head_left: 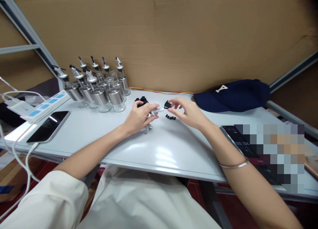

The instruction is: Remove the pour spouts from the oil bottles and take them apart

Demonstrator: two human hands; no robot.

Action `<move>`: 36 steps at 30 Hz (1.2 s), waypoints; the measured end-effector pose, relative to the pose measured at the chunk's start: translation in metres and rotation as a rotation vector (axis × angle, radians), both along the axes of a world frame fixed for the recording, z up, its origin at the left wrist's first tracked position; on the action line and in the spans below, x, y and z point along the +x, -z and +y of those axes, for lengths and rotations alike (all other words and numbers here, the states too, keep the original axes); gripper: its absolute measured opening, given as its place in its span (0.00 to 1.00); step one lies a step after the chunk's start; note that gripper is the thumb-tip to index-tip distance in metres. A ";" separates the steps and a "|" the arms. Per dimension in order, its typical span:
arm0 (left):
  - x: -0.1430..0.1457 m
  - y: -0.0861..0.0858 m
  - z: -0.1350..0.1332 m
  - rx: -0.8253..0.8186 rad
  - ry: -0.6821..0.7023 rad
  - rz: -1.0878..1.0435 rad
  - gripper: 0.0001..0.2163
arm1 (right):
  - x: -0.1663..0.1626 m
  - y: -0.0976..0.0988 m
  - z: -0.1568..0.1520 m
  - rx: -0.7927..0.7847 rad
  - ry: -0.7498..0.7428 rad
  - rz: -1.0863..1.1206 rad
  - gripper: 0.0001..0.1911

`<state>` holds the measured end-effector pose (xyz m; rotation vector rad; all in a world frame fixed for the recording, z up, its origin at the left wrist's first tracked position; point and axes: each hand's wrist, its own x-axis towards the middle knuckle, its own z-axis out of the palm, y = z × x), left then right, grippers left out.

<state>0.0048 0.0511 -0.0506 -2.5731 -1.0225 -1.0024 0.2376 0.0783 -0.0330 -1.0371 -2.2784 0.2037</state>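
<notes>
My left hand (141,116) grips a silver pourer top (154,112), its narrow spout pointing right. Opposite it, my right hand (186,111) has its thumb and index finger around small black parts (168,105) by the spout's tip; whether these touch the spout is hard to see. Just below lies a short row of small black caps (170,117) on the table. Black stoppers (142,101) sit behind my left hand, partly hidden by it. Under that hand, more clear or silvery pieces (147,128) show in part.
Several glass-and-steel bottles (99,96), some with pourers, stand at the back left. A power strip (47,105) and a phone (49,127) lie left on the white table (149,149). To the right are a navy cap (233,95) and another phone (238,141).
</notes>
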 end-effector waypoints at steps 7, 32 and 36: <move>-0.001 0.005 0.003 -0.047 -0.038 -0.043 0.20 | -0.016 -0.011 -0.020 0.263 -0.118 0.059 0.14; 0.001 0.000 -0.003 0.027 0.047 -0.051 0.10 | -0.028 -0.011 -0.029 -0.603 -0.274 0.388 0.18; 0.002 0.003 -0.002 0.009 0.181 -0.063 0.09 | -0.033 -0.010 -0.031 -0.800 -0.351 0.403 0.19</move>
